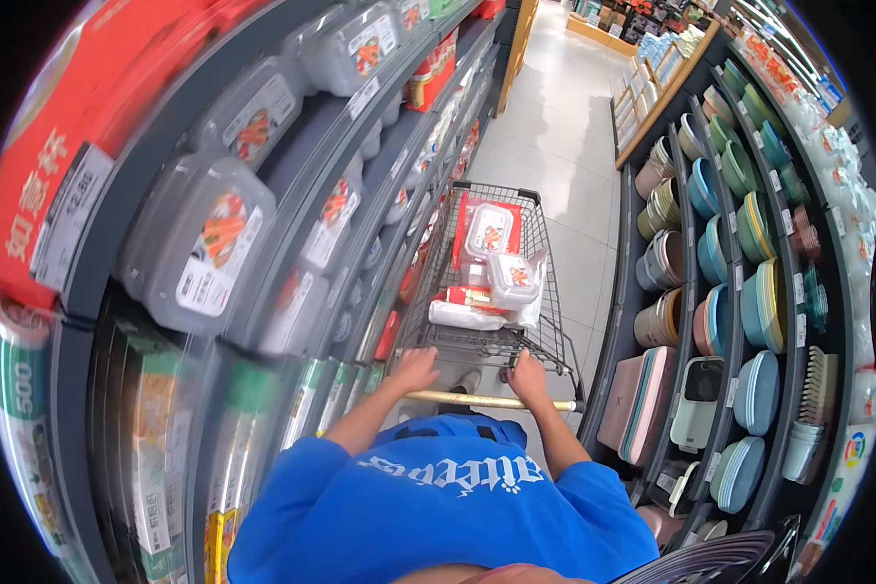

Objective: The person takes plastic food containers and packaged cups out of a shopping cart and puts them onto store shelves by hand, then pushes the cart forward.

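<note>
My left hand point(416, 371) and my right hand point(528, 378) are closed at the handle point(469, 398) of a wire shopping cart point(552, 321). The handle is a pale yellowish bar, and my fingers are partly hidden at this angle. Inside the cart lie two clear plastic food containers with printed labels: one container point(491, 230) farther off and another container point(514, 277) nearer me. A red package point(464, 232) lies beneath them at the left. Close to the handle end is a white plastic-wrapped roll-shaped pack point(465, 315).
Shelving on the left holds plastic containers point(200, 238) and boxed rolls point(156, 438), close beside the cart. The right shelves carry stacked bowls point(761, 302), basins point(659, 258) and cutting boards point(633, 404). A grey tiled aisle point(555, 127) runs ahead toward a display point(608, 34).
</note>
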Tool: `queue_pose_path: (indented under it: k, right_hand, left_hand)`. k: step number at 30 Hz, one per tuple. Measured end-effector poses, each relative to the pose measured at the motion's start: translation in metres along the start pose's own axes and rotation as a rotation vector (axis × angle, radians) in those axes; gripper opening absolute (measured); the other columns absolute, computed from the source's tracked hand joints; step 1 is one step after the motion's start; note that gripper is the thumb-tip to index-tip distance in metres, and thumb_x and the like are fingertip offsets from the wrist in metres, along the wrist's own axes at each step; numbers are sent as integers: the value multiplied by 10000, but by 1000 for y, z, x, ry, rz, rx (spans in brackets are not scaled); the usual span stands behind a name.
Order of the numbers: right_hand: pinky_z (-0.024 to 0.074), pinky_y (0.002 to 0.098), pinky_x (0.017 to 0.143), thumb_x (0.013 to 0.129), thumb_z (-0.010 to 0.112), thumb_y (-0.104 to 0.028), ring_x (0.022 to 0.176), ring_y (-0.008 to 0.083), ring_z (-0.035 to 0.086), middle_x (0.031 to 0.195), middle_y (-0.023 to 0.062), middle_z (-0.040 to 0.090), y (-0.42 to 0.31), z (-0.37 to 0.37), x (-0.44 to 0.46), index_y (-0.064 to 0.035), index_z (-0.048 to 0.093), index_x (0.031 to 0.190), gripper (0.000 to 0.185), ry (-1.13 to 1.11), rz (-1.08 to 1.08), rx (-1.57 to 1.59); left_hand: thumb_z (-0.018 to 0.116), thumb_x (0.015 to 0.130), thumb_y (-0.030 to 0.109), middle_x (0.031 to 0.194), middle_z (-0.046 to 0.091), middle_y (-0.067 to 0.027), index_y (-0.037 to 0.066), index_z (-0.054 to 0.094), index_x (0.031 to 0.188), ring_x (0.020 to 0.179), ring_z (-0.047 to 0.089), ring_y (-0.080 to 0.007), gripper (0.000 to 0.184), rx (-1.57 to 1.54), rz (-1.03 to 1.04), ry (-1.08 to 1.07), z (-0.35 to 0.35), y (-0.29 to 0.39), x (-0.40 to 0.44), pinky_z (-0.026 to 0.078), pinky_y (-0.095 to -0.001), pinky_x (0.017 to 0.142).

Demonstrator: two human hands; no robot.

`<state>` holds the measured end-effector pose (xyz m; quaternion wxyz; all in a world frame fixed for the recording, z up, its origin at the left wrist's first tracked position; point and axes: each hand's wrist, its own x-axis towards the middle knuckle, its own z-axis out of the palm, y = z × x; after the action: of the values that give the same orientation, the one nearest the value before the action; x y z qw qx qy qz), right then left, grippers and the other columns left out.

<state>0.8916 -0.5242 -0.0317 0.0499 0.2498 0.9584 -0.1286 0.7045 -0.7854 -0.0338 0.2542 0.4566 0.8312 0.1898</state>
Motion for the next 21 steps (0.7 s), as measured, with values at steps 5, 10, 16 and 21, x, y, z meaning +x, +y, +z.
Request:
queue_pose_path:
  k: [5,10,16,21]
  right_hand:
    - [501,505,794,804,722,-227,902,407,634,900,237,645,-14,-4,-43,11,469,1010,404,12,-7,20]
    - [493,510,807,809,671,-233,907,390,637,904,208,639,-31,4,-71,-2,484,990,347,-3,26,14]
    - [471,522,866,823,683,-259,959,402,640,951,229,656,-50,24,-94,3,477,1031,392,-29,61,62]
    - [470,518,872,831,707,-291,978,394,648,966,232,667,-66,32,-106,6,468,1050,439,-34,85,60]
  left_hand:
    - [659,882,291,1420,486,-171,41,528,1293,1349,424,-344,498,-99,-93,105,-6,30,-74,395,-504,1060]
    - [651,891,287,1483,422,-163,38,471,1384,1394,372,-336,582,-50,-148,101,-13,39,-108,397,-512,1070]
    - [657,893,294,1543,360,-172,49,365,1480,1425,338,-339,700,19,-227,99,-13,29,-126,391,-508,1088]
    - [658,892,300,1540,369,-168,46,359,1479,1425,341,-332,706,27,-253,79,-14,18,-135,405,-503,1079]
